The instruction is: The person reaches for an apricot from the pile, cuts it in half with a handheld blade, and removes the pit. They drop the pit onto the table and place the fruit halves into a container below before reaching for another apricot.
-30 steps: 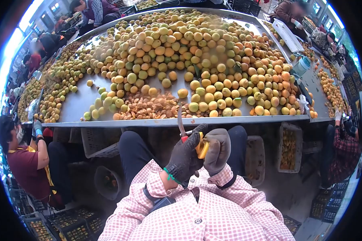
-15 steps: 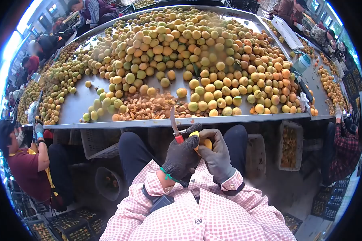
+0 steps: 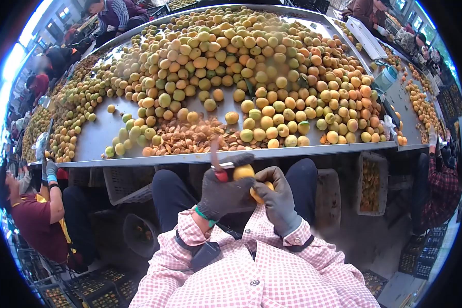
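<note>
Above the lap of a pink checked shirt and dark trousers, two gloved hands are held close together. By the left hand a red-handled knife is gripped, its curved blade blurred and pointed up towards the bench. A rounded yellow fruit piece is held at the fingers of the same hand, just beside the handle. By the right hand, fingers closed, a second yellow piece is pinched, part of it hidden by the glove; whether it is touched by the left hand as well cannot be told.

Beyond the knees, on the floor, a bucket and a pale crate are seen to the left, and a narrow crate filled with yellowish pieces to the right. At the near edge of the metal bench brown pits are heaped, with loose fruit on either side. Behind them a broad mound of yellow, green and orange fruit is spread.

Further off, a bottle and a white tray are placed at the right side. Co-workers are seated at left and right, and others are seen at the far end.
</note>
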Demonstrator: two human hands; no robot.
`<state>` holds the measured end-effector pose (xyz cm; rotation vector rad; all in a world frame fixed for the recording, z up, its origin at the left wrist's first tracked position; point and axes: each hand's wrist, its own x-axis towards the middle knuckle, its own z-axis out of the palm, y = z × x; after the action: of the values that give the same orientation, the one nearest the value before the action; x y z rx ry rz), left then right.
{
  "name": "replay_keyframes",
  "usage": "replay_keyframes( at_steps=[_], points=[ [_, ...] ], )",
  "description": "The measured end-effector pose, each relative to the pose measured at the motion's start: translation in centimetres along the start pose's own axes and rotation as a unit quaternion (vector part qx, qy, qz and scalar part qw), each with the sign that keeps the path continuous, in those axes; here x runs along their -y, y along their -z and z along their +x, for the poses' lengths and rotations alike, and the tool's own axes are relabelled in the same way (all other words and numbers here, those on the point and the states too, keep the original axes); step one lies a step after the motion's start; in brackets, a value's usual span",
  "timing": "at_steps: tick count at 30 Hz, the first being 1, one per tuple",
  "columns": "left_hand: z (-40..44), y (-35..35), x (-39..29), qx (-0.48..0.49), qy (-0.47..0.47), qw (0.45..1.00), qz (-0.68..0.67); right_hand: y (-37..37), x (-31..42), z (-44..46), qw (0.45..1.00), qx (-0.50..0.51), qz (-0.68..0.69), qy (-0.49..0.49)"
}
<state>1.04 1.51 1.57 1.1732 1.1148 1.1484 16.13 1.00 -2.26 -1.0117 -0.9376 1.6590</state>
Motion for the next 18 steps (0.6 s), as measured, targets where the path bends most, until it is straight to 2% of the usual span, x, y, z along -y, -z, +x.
replay_keyframes(
  at_steps=[1, 2, 4, 5, 6, 8, 10, 12, 13, 15, 16, 18],
  points=[
    [0.1, 0.1, 0.1, -0.03, 0.062, 0.992, -0.105, 1.2, -1.3, 0.5, 0.99, 0.008, -0.142, 0.016],
    [0.1, 0.1, 0.2, -0.029, 0.062, 0.992, -0.107, 1.7, -2.4, 0.9, 0.989, 0.007, -0.144, 0.015],
    [0.0, 0.1, 0.2, -0.04, 0.14, 0.966, -0.213, 1.8, -3.2, 1.1, 0.95, 0.031, -0.273, 0.146],
    [-0.2, 0.1, 0.3, -0.032, 0.132, 0.966, -0.221, 1.6, -3.4, 0.7, 0.993, 0.083, -0.069, 0.046],
    [-0.2, 0.0, 0.5, -0.03, 0.133, 0.966, -0.22, 0.9, -2.2, 0.4, 0.993, 0.081, -0.068, 0.046],
    [-0.4, -0.1, 1.6, -0.071, 0.157, 0.97, -0.17, -0.7, 0.9, -0.3, 0.975, 0.17, 0.116, -0.08],
    [-0.3, -0.1, 2.5, -0.066, 0.125, 0.982, -0.129, -1.6, 1.1, -0.6, 0.983, 0.129, 0.114, -0.066],
    [-0.5, -0.3, 2.2, -0.034, 0.103, 0.98, -0.169, -1.6, 0.7, -0.6, 0.995, 0.074, 0.065, 0.003],
    [-0.5, 0.1, 2.6, -0.034, 0.104, 0.979, -0.169, -1.6, 0.3, -0.7, 0.995, 0.074, 0.065, 0.001],
    [-0.6, 0.8, 3.3, 0.031, 0.097, 0.991, -0.086, -1.5, -0.2, -0.9, 0.991, 0.046, -0.02, 0.127],
    [-0.7, 0.8, 3.1, 0.031, 0.096, 0.991, -0.085, -1.4, 0.3, -1.0, 0.991, 0.046, -0.02, 0.127],
    [-1.0, 0.6, 2.2, 0.03, 0.157, 0.987, -0.025, -1.0, 1.7, -1.1, 0.983, -0.034, -0.18, 0.033]
  ],
)
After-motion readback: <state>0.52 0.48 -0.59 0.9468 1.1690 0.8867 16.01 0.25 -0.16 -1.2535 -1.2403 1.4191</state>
